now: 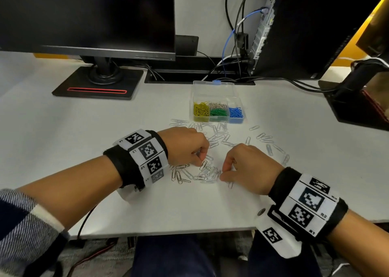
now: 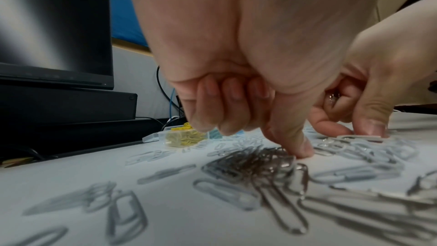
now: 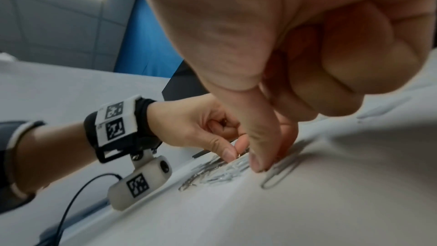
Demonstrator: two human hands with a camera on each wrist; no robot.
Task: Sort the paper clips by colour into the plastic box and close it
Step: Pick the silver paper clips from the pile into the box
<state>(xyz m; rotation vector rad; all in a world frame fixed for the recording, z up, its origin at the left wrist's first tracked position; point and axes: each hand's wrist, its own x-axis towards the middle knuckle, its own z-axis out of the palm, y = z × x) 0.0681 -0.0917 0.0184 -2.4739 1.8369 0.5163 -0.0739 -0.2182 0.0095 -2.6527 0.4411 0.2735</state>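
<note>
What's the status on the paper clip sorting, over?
Both hands, left and right, picking at white and silver clips. Plastic box open, yellow, green, blue, silver in. Nothing blocking.

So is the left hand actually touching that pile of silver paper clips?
Touching: the left wrist view shows the left hand with a fingertip against the silver paper clips.

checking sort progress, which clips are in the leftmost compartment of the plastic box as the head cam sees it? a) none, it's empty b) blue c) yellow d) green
c: in the head view the leftmost compartment of the plastic box holds the yellow paper clips, with the green paper clips in the middle front and the blue paper clips on the right.
</note>
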